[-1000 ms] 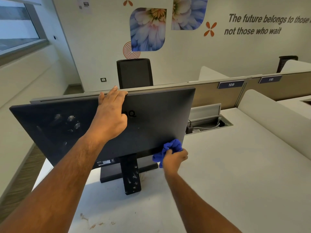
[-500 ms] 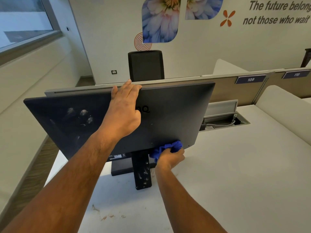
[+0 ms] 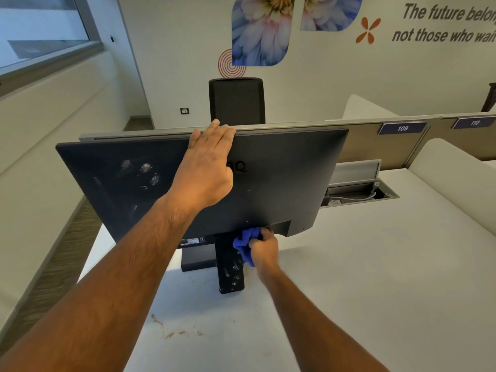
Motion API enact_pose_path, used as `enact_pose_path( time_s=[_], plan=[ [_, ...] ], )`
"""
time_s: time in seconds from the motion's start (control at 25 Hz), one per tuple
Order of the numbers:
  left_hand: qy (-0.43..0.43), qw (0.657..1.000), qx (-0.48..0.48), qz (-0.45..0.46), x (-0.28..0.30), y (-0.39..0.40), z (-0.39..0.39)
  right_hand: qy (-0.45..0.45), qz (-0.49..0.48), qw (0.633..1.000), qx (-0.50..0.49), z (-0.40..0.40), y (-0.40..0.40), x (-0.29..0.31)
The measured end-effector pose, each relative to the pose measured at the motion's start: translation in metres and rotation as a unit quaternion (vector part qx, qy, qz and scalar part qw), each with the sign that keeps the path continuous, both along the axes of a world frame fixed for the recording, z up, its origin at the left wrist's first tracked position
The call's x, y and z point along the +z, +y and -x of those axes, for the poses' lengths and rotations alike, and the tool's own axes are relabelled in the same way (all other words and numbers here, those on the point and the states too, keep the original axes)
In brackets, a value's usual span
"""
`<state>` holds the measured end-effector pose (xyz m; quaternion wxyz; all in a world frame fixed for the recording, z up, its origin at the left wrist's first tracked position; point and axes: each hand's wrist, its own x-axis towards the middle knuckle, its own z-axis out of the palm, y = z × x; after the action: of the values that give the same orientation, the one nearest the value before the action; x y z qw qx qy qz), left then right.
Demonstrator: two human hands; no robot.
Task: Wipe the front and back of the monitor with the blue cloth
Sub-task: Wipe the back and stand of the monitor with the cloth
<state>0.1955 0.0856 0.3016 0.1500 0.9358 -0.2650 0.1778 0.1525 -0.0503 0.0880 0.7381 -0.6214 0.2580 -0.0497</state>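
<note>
At the lower edge of the monitor's back, the blue cloth (image 3: 245, 244) is bunched and gripped in the curled fingers of the right hand (image 3: 264, 249), pressed beside the stand (image 3: 230, 264). Flat against the upper back of the monitor (image 3: 281, 181) the left hand (image 3: 206, 170) is laid, fingers straight and reaching its top edge. Smudges (image 3: 142, 174) are noted on the left of the panel, which is stood on a white desk (image 3: 362, 277).

A white surface (image 3: 375, 264) carries small brown stains near its front edge. Behind it runs a low partition (image 3: 389, 146) with number plates 109 and 110. A black chair back (image 3: 237, 100) stands beyond. The pale wall (image 3: 308, 84) shows flower pictures and grey lettering. A window (image 3: 40, 25) is at upper left.
</note>
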Motion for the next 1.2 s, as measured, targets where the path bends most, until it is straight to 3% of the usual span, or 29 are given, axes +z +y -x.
enact_pose_path(
  time_s=[0.2, 0.4, 0.48, 0.68, 0.8, 0.96, 1.0, 1.12, 1.2],
  plan=[
    [0.032, 0.999, 0.016, -0.032, 0.011, 0.02, 0.002, -0.04, 0.163, 0.982, 0.086, 0.015, -0.001, -0.017],
    [0.023, 0.998, 0.026, -0.059, 0.011, 0.026, 0.005, -0.002, 0.263, 0.959, 0.11, 0.058, 0.021, -0.074],
    [0.016, 0.998, 0.028, -0.059, 0.011, 0.025, 0.005, -0.001, 0.369, 0.921, 0.126, 0.064, 0.017, -0.084],
    [0.026, 0.998, 0.019, -0.059, 0.016, 0.03, 0.006, 0.003, 0.47, 0.864, 0.179, 0.075, 0.013, -0.101],
    [0.032, 0.998, 0.019, -0.043, 0.021, 0.038, 0.007, -0.086, 0.403, 0.9, 0.144, 0.064, 0.009, -0.07],
    [0.031, 0.998, 0.046, -0.041, 0.022, 0.045, 0.007, -0.158, 0.455, 0.877, 0.01, 0.021, 0.015, -0.014],
    [0.038, 0.997, 0.047, -0.042, 0.023, 0.045, 0.008, -0.172, 0.48, 0.86, 0.003, 0.018, 0.02, -0.015],
    [0.038, 0.998, 0.045, -0.038, 0.026, 0.046, 0.01, -0.214, 0.606, 0.764, 0.062, 0.039, 0.037, -0.057],
    [0.035, 0.998, 0.046, -0.036, 0.026, 0.045, 0.01, -0.164, 0.629, 0.75, 0.123, 0.063, 0.039, -0.094]
  ],
)
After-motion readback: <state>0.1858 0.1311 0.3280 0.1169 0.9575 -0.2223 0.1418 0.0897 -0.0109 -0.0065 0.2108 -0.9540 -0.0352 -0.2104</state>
